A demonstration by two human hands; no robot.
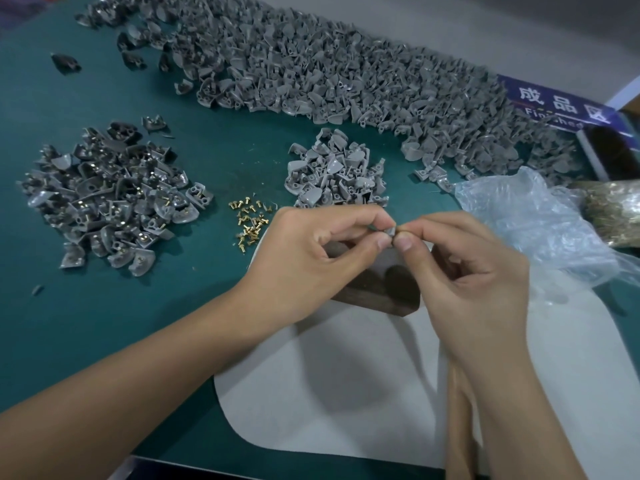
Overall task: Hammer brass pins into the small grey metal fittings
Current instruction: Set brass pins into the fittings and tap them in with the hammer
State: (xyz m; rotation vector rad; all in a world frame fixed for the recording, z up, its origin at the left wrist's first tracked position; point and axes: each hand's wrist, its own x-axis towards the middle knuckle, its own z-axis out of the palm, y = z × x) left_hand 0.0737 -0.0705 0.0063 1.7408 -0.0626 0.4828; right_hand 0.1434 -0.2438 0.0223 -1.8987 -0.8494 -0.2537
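Above a dark wooden block (377,289) on the green bench (104,323), we pinch one small grey fitting (390,231) between thumb and forefinger of our left hand (311,258). Our right hand (471,271) closes its fingertips on what seems a brass pin (401,232), touching the fitting at its 3 o'clock.

Both parts look light, hard and slippery, easily dropped; we judge the fitting is best held by its flat sides, the pin by its head.

Loose pins (249,220) lie at 9 o'clock of the hands, pinned fittings (110,195) farther at 9, a small heap (336,171) at 12, the great pile (329,71) beyond. A plastic bag (540,220) crowds 3 o'clock. No hammer shows.
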